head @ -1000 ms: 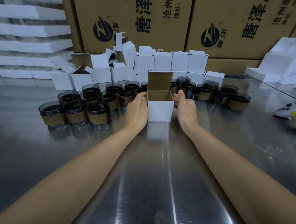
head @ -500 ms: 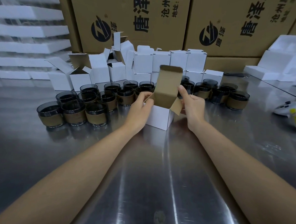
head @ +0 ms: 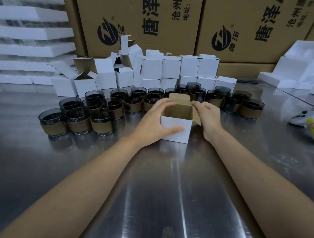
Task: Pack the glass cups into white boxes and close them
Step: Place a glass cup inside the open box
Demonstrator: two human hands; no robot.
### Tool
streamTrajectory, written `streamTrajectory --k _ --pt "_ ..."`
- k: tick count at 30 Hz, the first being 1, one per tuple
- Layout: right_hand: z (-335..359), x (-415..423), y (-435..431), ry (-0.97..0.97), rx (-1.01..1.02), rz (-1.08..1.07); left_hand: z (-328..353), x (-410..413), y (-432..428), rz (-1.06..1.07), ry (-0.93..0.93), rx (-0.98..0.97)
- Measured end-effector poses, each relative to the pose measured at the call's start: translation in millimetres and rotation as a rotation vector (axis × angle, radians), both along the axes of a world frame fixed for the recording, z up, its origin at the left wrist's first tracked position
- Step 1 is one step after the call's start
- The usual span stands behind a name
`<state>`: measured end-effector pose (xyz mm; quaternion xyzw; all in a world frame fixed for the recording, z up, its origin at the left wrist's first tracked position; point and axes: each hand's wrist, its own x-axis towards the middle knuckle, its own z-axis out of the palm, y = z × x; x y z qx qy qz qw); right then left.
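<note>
**Empty box, flaps loose, glass close by**

The box (head: pixel 175 127) stands on the surface (head: pixel 168 190) straight ahead of the person. Its top is open and its brown inside is bare, with no cup in it. The left grip (head: pixel 152 118) holds it, thumb on the white front wall and fingers over the far left rim. The right grip (head: pixel 207 117) has its fingers curled on the side flap (head: pixel 197 117), which splays outward. The lid (head: pixel 179 98) stands up at the far side.

The likely slip is a flap folding inward before a cup goes in, which would block the mouth or get crushed under the glass. The box looks light, so if the left grip lets go it could skid or tip when a cup is lowered in. The cups (head: pixel 78 119) stand rim to rim just behind the box, so a reach for one could knock its neighbours together.

The cups look empty, though the dark glass hides much. Behind them, the closed boxes (head: pixel 188 66) keep their contents hidden. At the left, the open boxes (head: pixel 84 85) show only cardboard. The cartons (head: pixel 138 20) at the back are shut.
</note>
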<state>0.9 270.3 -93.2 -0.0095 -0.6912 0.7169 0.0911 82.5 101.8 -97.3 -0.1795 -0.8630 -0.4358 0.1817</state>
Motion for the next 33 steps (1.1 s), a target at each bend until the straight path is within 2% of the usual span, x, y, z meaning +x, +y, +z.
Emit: streamTrajectory --k 2,6,13,15,19,23,28,33 --pt "-6 -5 4 0.117 0.060 -0.105 0 -3 0 0.030 0.018 -0.046" --pt "-7 -23 12 0.263 0.324 -0.198 -1 -11 -1 0.122 0.049 -0.006" --pt "-15 -61 7 0.392 0.897 -0.130 -4 -27 -2 0.166 0.060 -0.001" --pt "-15 -73 6 0.382 1.007 -0.098 -7 -31 -4 0.174 0.072 0.002" --pt "-13 -91 4 0.237 1.097 0.029 -10 -36 -7 0.183 0.077 0.013" --pt "-14 -86 1 0.271 1.147 -0.044 -10 -39 -8 0.203 0.063 0.022" --pt "-10 -66 1 0.330 1.027 -0.213 -8 -35 -8 0.247 0.059 0.051" --pt "-12 -45 8 0.340 0.805 -0.174 -8 -33 -11 0.268 0.038 0.126"
